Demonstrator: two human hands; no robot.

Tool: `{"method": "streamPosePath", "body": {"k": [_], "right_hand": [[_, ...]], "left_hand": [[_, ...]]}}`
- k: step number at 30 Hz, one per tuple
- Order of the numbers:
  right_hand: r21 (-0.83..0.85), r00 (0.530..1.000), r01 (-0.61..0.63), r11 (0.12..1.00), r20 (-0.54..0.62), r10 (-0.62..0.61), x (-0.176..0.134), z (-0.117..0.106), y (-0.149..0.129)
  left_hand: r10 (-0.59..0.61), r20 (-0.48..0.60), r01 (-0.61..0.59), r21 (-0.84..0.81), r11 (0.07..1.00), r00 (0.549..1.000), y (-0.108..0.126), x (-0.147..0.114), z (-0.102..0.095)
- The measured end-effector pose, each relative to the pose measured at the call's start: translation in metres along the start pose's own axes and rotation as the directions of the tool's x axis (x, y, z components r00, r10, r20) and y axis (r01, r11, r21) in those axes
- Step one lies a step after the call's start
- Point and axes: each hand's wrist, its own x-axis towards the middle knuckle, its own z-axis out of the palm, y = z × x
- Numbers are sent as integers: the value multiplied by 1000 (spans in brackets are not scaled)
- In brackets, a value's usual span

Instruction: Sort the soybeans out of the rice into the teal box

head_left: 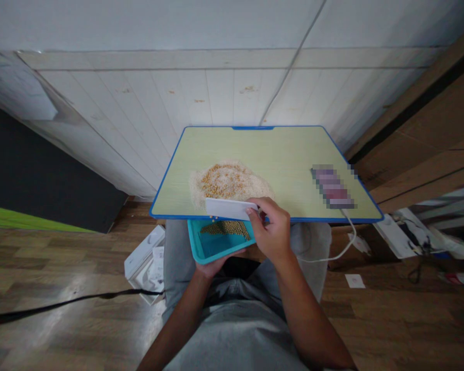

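My left hand [212,265] holds a teal plastic tray [194,242] from below, just under the table's front edge; most of its fingers are hidden beneath the tray. Small greenish-tan beans [234,228] lie in the tray, bunched toward its far and right side. In my right hand [272,226], a flat white card [230,208] is pinched between thumb and fingers, standing on its long side at the table edge. A few yellow beans [213,217] show between the card and the tray. Behind the card spreads a heap of pale, rice-like grains [255,183] mixed with yellow beans [211,178].
The pale yellow folding table [294,149] has a blue rim and stands against a white panelled wall [216,93]. On its right lies a blurred-out phone-like device [332,188] with a white cable [353,232]. An open white box [147,263] sits on the floor at left.
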Motion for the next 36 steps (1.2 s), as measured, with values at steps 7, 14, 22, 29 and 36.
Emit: {"method": "streamPosePath", "body": {"k": [7,14,22,29,36], "right_hand": [[-11,993,-36,999,-113,34,-3,-5,-1],[-15,995,-59,998,-77,57,-8,-4,-4],[-59,974,-151,987,-177,138,-10,-11,5],[-130,924,-245,961,-331,191,-8,-27,26],[-108,938,-188,976,-315,146,-4,-21,25]], "left_hand": [[-16,-44,16,-13,1000,999,0,-2,5],[-8,-73,10,28,1000,997,0,-2,12],[38,-320,-23,51,998,947,-1,-9,53],[29,-479,-57,-44,997,877,-2,-12,81],[28,-485,-64,-58,996,874,-2,-12,83]]}}
